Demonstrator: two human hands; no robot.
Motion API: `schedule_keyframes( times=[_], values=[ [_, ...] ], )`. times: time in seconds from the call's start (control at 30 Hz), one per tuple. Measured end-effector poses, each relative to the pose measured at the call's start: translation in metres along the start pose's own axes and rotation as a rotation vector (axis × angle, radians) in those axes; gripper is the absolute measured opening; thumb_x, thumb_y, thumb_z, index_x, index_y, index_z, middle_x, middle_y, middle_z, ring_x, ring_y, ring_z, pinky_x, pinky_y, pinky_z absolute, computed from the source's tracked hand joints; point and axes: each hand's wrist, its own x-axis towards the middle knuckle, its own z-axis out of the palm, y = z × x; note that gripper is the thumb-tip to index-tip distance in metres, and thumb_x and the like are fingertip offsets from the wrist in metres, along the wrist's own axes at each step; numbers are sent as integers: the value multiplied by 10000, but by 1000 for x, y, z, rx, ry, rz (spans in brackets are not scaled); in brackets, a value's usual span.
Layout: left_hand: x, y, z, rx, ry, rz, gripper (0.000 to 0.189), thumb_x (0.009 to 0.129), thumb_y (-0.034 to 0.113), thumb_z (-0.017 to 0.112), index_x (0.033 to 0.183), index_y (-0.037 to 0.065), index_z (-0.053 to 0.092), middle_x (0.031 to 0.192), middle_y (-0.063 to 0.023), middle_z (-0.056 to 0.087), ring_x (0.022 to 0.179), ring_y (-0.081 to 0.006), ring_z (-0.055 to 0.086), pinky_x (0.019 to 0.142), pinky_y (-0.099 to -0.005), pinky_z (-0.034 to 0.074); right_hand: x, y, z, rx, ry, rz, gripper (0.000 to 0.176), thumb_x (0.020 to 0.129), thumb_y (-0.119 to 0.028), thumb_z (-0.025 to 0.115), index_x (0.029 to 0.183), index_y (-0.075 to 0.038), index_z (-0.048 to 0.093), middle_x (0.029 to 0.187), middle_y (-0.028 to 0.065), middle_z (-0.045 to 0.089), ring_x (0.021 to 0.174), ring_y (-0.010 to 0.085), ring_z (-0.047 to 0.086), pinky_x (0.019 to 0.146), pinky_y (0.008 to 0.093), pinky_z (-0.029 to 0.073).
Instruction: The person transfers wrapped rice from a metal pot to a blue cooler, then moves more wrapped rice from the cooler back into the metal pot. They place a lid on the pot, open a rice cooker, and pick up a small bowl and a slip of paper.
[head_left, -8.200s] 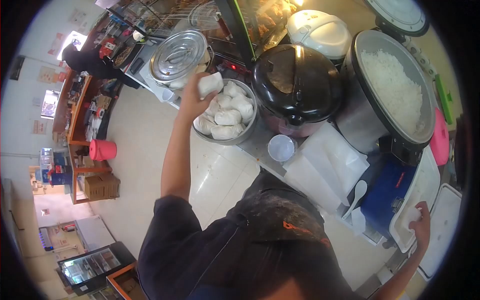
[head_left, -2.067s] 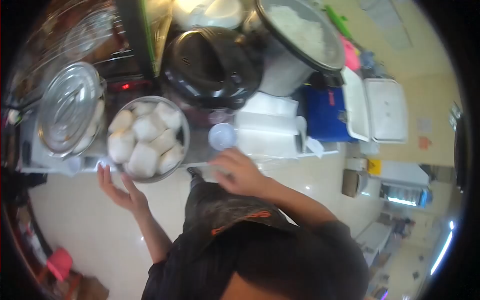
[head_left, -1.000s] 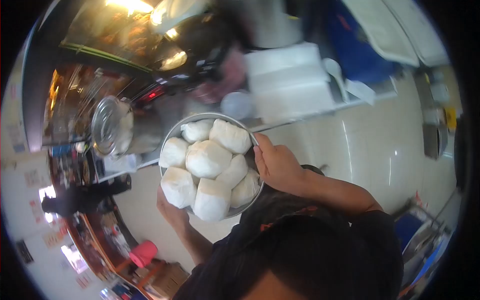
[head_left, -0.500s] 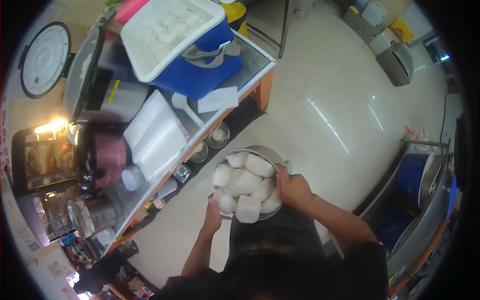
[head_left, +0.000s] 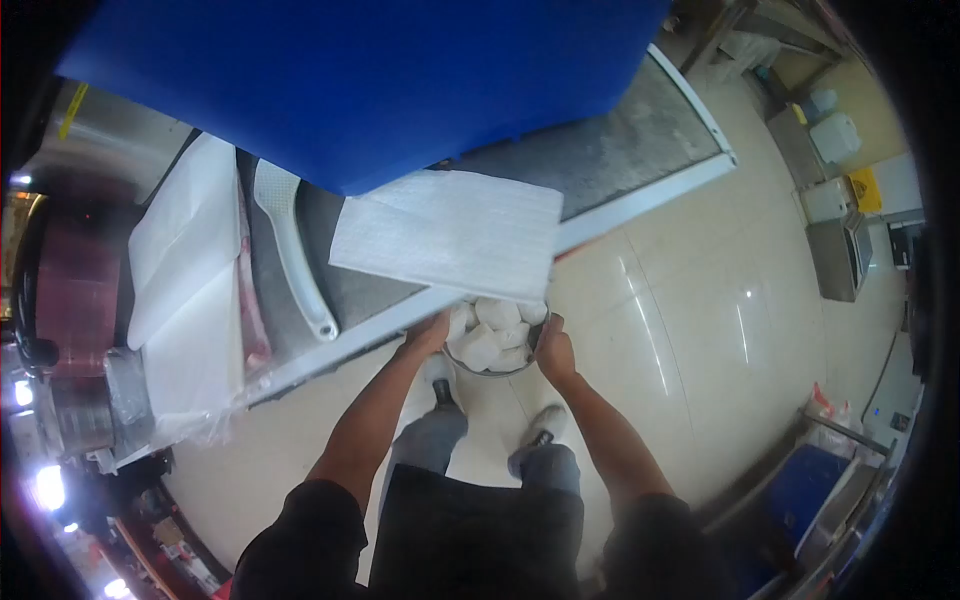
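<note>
A round metal bowl [head_left: 487, 373] full of white, rounded bundles [head_left: 490, 342] is held low in front of me, close below the table edge. My left hand [head_left: 430, 332] grips its left rim, and my right hand [head_left: 556, 346] is closed on the right side. A white sheet of paper [head_left: 450, 232] sticks out past the table edge and covers the bowl's far part in this view. On the tabletop, left of that sheet, lies a white rice paddle [head_left: 289, 245]. A stack of white paper [head_left: 190, 270] is farther left.
A large blue cooler box [head_left: 360, 80] stands on the grey table [head_left: 610, 150] above the paper. At the left are a maroon cooker [head_left: 80, 265] and a steel pot [head_left: 85, 415]. A metal counter with blue containers [head_left: 800, 490] is at the lower right, on the tiled floor.
I have leaned in over the table, so the cooler and papers look nearer. Still in both hands, the bowl has moved forward to the table edge, partly behind the paper.
</note>
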Motion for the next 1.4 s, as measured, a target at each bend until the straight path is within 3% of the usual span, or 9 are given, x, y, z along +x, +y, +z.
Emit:
schedule_keyframes(
  times=[0.33, 0.4, 0.6, 0.7, 0.9, 0.97, 1.07, 1.23, 1.4],
  values=[
    [129, -45, -18, 197, 162, 144, 679, 959, 577, 450, 1230, -32, 579, 1191, -267, 606, 1037, -422, 648, 826, -474, 535, 160, 40, 88, 65, -150, 66, 456, 1006, -257, 459, 1378, 4, 497, 1319, 219, 590, 1254, 349, 542, 1059, 462, 425],
    [135, -47, -8, 206, 188, 175, 642, 962, 555, 459, 1213, -19, 599, 1175, -262, 618, 1036, -425, 647, 850, -481, 524, 196, 145, 175, -100, 334, -388, 401, 961, -206, 546, 1321, -29, 555, 1198, 221, 664, 1165, 374, 616, 981, 495, 488],
    [76, -59, 31, 159, 200, 319, 536, 970, 490, 487, 1163, 19, 656, 1128, -247, 655, 1030, -434, 643, 925, -500, 491, 143, 76, 77, 165, -353, 230, 422, 950, -262, 572, 1300, -27, 543, 1071, 219, 689, 1046, 385, 661, 911, 486, 527],
    [-16, -81, 43, 132, 187, 378, 486, 973, 457, 500, 1138, 39, 684, 1104, -239, 674, 1027, -438, 642, 962, -510, 474, 23, 69, 37, -107, -92, 117, 439, 921, -334, 612, 1239, -34, 577, 1020, 246, 699, 980, 414, 676, 857, 490, 545],
    [-255, -143, 16, 554, 92, 207, 328, 972, 378, 522, 1111, 168, 731, 1132, -86, 723, 1095, -293, 659, 963, -441, 517, -180, 56, -129, -632, -1002, -89, 338, 949, -267, 493, 1023, -68, 756, 1210, 146, 688, 1147, 342, 638, 921, 480, 519],
    [-311, -147, -20, 327, 159, 126, 253, 955, 260, 621, 1154, 143, 725, 1072, -81, 740, 1001, -215, 691, 867, -359, 548, -211, 46, -178, -708, -1193, -93, 341, 944, -260, 491, 1027, -55, 751, 1182, 169, 692, 1122, 353, 648, 926, 483, 517],
    [-473, 50, -148, -776, 436, 28, 245, 922, 115, 651, 1157, 66, 701, 1020, -33, 725, 919, -144, 656, 770, -294, 528, -220, 71, -213, -861, -1316, -187, 334, 932, -247, 499, 1027, -46, 747, 1149, 186, 699, 1108, 368, 651, 915, 480, 522],
    [-676, 210, -241, -873, 792, 694, 393, 928, 286, 668, 1153, -36, 652, 1017, -112, 658, 982, -218, 632, 869, -356, 505, -159, 108, -268, -845, -1064, -252, 266, 896, -219, 544, 946, -40, 733, 1048, 170, 708, 1007, 354, 667, 852, 473, 542],
    [-837, 284, -274, -539, 1276, 1394, 412, 813, 279, 719, 1117, 14, 636, 792, -77, 663, 798, -248, 608, 718, -330, 519, -28, 20, -262, -850, -744, -979, 193, 851, -199, 607, 833, -38, 711, 903, 149, 716, 852, 322, 689, 786, 462, 562]
  ],
)
